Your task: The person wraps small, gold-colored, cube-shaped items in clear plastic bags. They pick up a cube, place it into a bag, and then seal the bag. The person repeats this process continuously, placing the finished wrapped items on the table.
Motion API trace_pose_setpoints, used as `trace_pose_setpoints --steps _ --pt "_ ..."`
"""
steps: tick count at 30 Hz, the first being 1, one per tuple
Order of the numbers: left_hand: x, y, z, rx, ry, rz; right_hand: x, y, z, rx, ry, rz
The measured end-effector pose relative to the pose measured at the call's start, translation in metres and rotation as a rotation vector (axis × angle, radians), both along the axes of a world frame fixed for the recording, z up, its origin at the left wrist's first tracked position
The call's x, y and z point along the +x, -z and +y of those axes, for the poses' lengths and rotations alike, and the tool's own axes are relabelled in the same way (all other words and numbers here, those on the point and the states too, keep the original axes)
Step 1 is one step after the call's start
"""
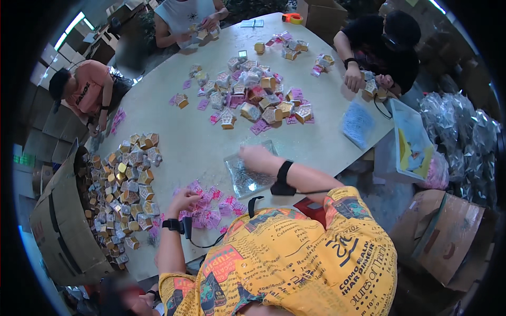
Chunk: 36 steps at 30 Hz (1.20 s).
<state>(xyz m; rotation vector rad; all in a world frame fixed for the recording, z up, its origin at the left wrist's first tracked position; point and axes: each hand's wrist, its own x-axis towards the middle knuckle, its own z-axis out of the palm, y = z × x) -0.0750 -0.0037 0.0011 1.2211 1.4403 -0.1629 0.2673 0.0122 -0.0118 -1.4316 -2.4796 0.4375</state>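
Note:
My left hand (183,203) is at the left of the pile of pink printed cards (206,210) at the near table edge. Its fingers curl together at the cards; whether a card is between them is too small to see. My right hand (257,158) is over a square stack of clear, shiny plastic sheets or bags (253,183). The back of that hand covers its fingers, and it looks slightly blurred. Both wrists wear black bands. To my left spreads a large heap of small gold house-shaped pieces in clear wrapping (126,184).
Mid-table lies another heap of wrapped gold pieces and pink cards (253,95). A large cardboard box (66,221) adjoins the left edge. A pale plastic bin (387,152) and a bluish pack (357,124) are at right. Several people work around the table; orange tape (291,19) lies far back.

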Motion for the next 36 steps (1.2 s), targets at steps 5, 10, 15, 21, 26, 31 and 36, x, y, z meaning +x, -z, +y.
trace_pose_setpoints --steps 5,10,15,21,26,31,36 --pt "-0.017 0.004 -0.014 0.176 0.132 0.076 -0.011 0.049 -0.052 -0.101 -0.174 -0.069" --pt "-0.011 0.037 -0.048 0.486 0.289 0.233 -0.007 0.061 -0.048 -0.168 -0.087 0.008" --pt "0.011 0.054 -0.068 0.602 0.320 0.406 0.002 0.062 -0.047 -0.141 -0.012 -0.022" --pt "0.022 0.062 -0.079 0.822 0.189 0.450 0.010 0.061 -0.051 -0.080 0.027 0.056" --pt "0.029 0.054 -0.078 0.772 0.130 0.420 0.004 0.059 -0.053 -0.137 -0.052 -0.084" --pt "0.026 0.057 -0.077 0.819 0.176 0.380 0.002 0.073 -0.053 -0.092 0.000 -0.001" --pt "0.021 0.070 -0.077 0.826 0.192 0.375 0.006 0.057 -0.048 -0.142 0.017 -0.006"
